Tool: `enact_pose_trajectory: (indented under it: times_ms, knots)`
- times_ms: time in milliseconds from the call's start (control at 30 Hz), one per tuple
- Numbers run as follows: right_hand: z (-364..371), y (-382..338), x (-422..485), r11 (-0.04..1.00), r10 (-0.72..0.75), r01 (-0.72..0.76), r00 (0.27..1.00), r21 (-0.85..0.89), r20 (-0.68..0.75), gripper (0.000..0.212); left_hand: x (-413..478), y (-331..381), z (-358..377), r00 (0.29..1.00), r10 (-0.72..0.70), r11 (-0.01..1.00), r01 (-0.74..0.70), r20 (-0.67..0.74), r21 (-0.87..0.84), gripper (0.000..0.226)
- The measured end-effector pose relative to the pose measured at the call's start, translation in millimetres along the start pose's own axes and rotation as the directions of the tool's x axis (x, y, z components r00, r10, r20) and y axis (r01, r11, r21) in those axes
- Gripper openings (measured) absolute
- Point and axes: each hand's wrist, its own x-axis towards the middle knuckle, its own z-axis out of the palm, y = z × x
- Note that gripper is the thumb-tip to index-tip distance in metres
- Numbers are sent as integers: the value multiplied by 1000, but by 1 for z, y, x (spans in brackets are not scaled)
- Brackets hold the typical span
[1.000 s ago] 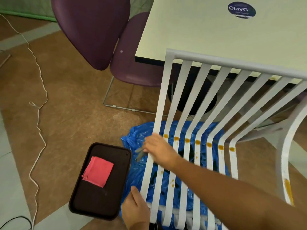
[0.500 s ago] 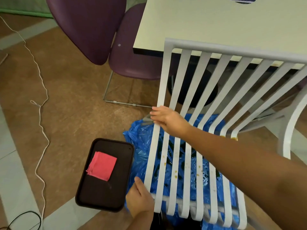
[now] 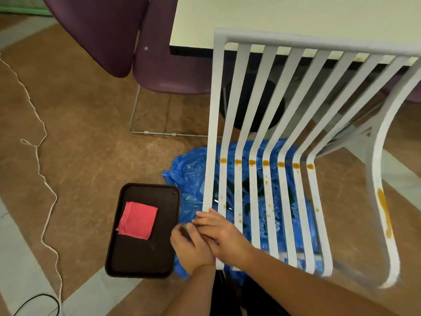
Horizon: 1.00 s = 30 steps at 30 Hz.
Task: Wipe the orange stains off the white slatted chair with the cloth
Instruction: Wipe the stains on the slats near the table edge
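Note:
The white slatted chair (image 3: 237, 110) stands in front of me. A row of orange stains (image 3: 265, 163) crosses its slats at the seat bend, smaller spots dot the seat, and a long streak (image 3: 383, 210) runs down the right armrest. A folded red cloth (image 3: 137, 220) lies on the dark tray (image 3: 141, 263), untouched. My right hand (image 3: 219, 233) lies at the front of the leftmost slat, over my left hand (image 3: 190, 247). A small grey piece (image 3: 184, 226) shows between their fingertips. Which hand holds it is unclear.
Blue plastic sheeting (image 3: 182, 169) is spread on the floor under the chair. A cream table (image 3: 273, 19) stands behind the chair back and a purple chair (image 3: 159, 71) to its left. A white cord (image 3: 41, 169) runs along the brown floor.
My right hand slid from the upper part of the leftmost slat back down to the seat front. My left hand left the slat end and met it.

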Motion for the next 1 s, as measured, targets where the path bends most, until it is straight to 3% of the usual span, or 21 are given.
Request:
enact_pose_trajectory:
  times_ms: [133, 300, 400, 533, 667, 800, 867, 933, 1000]
  knots:
    - [0, -15, -19, 993, 57, -55, 998, 106, -9, 31, -4, 1, -8, 995, 77, 997, -77, 62, -7, 64]
    - [-13, -24, -8, 1000, 16, -18, 996, 12, 85, 30, -6, 4, -11, 992, 36, 999, -32, 120, -32, 60]
    - [-24, -33, 2, 997, 43, -33, 987, -69, 158, 28, -5, 4, -14, 968, 75, 997, -73, 240, -18, 53]
    - [-29, -39, 2, 975, 222, -209, 945, -81, 241, 21, -1, 3, -28, 929, 100, 985, -143, 357, 98, 42]
    - [-34, -49, -13, 872, 426, -478, 848, 108, 315, 9, 2, 4, -42, 868, 194, 937, -303, 458, 176, 19]
    - [-47, -46, -48, 527, 595, -733, 679, 430, 430, 11, -8, 18, -52, 771, 375, 816, -538, 514, 211, 28]
    - [-52, -41, -78, 213, 679, -767, 562, 605, 473, 14, -21, 28, -54, 646, 556, 672, -719, 522, 175, 29]
    - [-60, -38, -107, -178, 735, -601, 445, 779, 511, 29, -37, 36, -52, 554, 634, 625, -778, 540, 66, 29]
    - [-72, -39, -131, -421, 735, -386, 384, 821, 558, 39, -60, 37, -42, 551, 579, 702, -712, 601, -24, 23]
